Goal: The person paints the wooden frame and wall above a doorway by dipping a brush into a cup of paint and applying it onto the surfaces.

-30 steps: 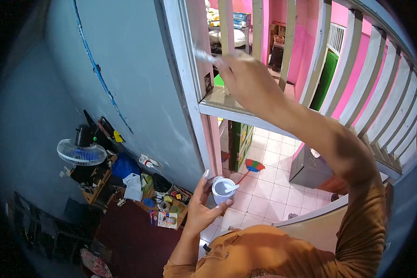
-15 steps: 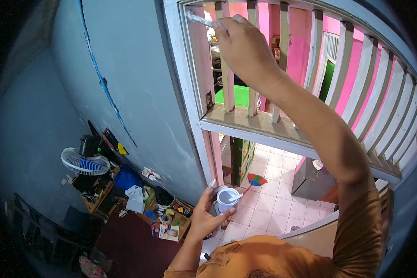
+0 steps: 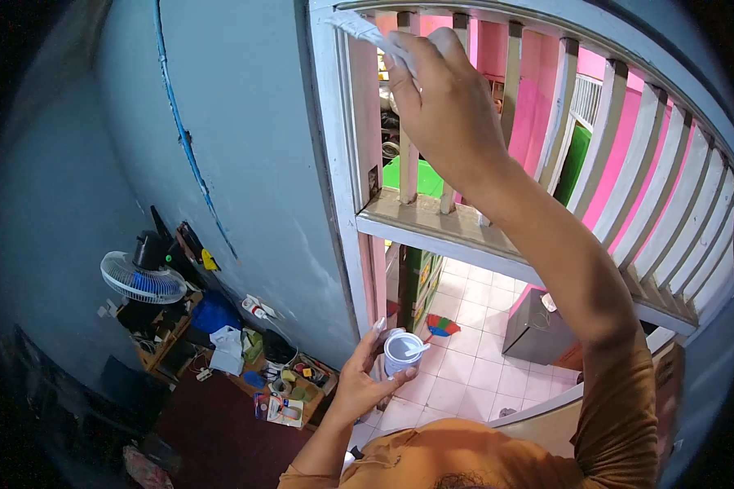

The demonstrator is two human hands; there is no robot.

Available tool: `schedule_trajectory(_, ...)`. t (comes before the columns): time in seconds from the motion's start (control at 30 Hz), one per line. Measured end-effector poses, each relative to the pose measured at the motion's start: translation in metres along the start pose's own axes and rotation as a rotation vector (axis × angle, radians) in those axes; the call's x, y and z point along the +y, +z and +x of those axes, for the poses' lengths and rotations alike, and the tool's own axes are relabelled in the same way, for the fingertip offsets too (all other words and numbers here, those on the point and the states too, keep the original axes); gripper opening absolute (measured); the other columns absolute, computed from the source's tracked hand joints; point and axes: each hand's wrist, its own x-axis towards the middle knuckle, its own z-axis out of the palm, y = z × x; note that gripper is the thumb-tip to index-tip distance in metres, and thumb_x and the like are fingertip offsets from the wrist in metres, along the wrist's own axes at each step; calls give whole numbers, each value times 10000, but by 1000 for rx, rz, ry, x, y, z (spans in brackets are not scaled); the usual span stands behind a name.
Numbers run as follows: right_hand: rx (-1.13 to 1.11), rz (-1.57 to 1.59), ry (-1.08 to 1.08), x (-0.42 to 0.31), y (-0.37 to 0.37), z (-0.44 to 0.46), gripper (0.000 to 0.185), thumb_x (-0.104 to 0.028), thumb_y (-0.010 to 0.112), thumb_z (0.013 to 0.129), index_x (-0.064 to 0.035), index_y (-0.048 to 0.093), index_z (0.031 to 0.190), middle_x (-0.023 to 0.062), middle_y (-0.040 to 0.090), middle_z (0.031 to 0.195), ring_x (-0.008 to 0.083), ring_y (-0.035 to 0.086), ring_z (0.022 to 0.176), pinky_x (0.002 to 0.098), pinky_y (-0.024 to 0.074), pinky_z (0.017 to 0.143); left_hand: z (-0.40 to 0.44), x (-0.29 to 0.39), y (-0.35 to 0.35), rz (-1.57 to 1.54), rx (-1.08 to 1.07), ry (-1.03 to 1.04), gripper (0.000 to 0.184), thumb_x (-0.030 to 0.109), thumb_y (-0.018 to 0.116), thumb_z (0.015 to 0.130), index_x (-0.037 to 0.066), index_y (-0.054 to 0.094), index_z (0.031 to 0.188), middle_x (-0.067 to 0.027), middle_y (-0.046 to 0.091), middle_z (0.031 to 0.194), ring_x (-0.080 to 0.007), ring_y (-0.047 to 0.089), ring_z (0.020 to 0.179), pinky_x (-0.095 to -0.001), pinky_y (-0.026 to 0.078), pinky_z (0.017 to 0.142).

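Observation:
My right hand point(image 3: 448, 102) is raised and closed around a paintbrush point(image 3: 357, 28) with white paint on its bristles. The bristles lie against the top left corner of the white-painted wooden frame point(image 3: 331, 122). Behind that hand stand upright slats point(image 3: 511, 77), pale on some faces and brownish on others. Down by my chest, my left hand point(image 3: 362, 383) is wrapped round a small white paint pot point(image 3: 401, 363), its open top facing up. A pale stick or spoon handle point(image 3: 418, 350) rests across the pot's rim. My fingers partly hide the brush handle.
A blue-grey wall point(image 3: 245, 122) with a blue cable point(image 3: 186, 143) runs along the left. Below are a fan point(image 3: 143, 279) and a cluttered low table point(image 3: 308, 416). Through the doorway are a tiled floor point(image 3: 465, 359), a colourful broom point(image 3: 443, 325) and a grey cabinet point(image 3: 538, 326).
The brush has shifted from the inner side of the frame to its top left corner, and my right hand has turned with it. My left hand still holds the paint pot; the view has shifted slightly.

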Motion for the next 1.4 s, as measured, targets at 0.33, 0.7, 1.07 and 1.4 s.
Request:
schedule_trajectory(0.33, 19, -154, 47, 16, -29, 1, 212, -153, 595, 940, 16, 616, 1066, 223, 592, 978, 428, 651, 830, 518, 554, 740, 3, -3, -3, -18, -8, 37, 953, 35, 873, 741, -45, 323, 1515, -177, 548, 1398, -252, 520, 1317, -401, 370, 1146)
schedule_trajectory(0.7, -420, 207, 694, -34, -157, -103, 234, -175, 645, 990, 0, 694, 1139, 19, 640, 876, 48, 567, 724, 213, 473, 634, 42, 2, 4, -58, 18, 118, 1062, 57, 868, 729, -16, 218, 1566, -169, 581, 1315, -268, 553, 1264, -404, 395, 1107)
schedule_trajectory(1.07, -818, 320, 864, -34, -188, -142, 256, 65, 663, 838, 17, 702, 1087, 86, 688, 981, 114, 665, 799, 243, 526, 660, 49, -26, 25, -72, -174, 205, 1100, -61, 804, 739, 22, 117, 1593, -200, 501, 1418, -279, 525, 1320, -435, 425, 1116)
schedule_trajectory(1.4, -1048, 287, 567, -23, -163, -163, 220, 34, 690, 778, -9, 707, 993, 90, 614, 810, 156, 599, 591, 295, 432, 525, 47, -41, 38, -72, -210, 133, 1062, -12, 791, 754, 5, 136, 1590, -204, 503, 1416, -291, 547, 1296, -434, 412, 1119)
